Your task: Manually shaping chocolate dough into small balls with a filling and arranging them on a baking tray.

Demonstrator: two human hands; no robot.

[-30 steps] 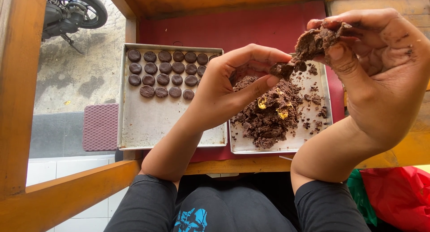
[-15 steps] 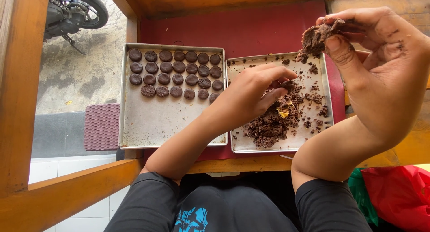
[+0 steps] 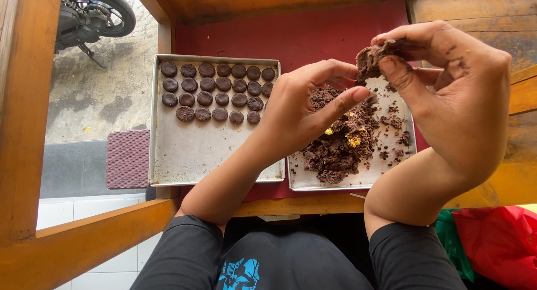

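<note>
Wooden table frame (image 3: 67,251), red cloth (image 3: 291,32), concrete ground (image 3: 95,100), parked motorbike (image 3: 92,16), daylight.

Packages in view: two soft bags.
I see a red plastic bag (image 3: 500,242) at near right, a green bag (image 3: 447,234) just left of it.

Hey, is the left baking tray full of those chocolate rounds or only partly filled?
Partly filled. The dark rounds sit in rows across the far end of the left baking tray; the near part is bare metal.

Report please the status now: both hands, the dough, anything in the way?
Right hand holds dark brown dough lump. Left hand pinching at it. Nothing in the way.
</note>
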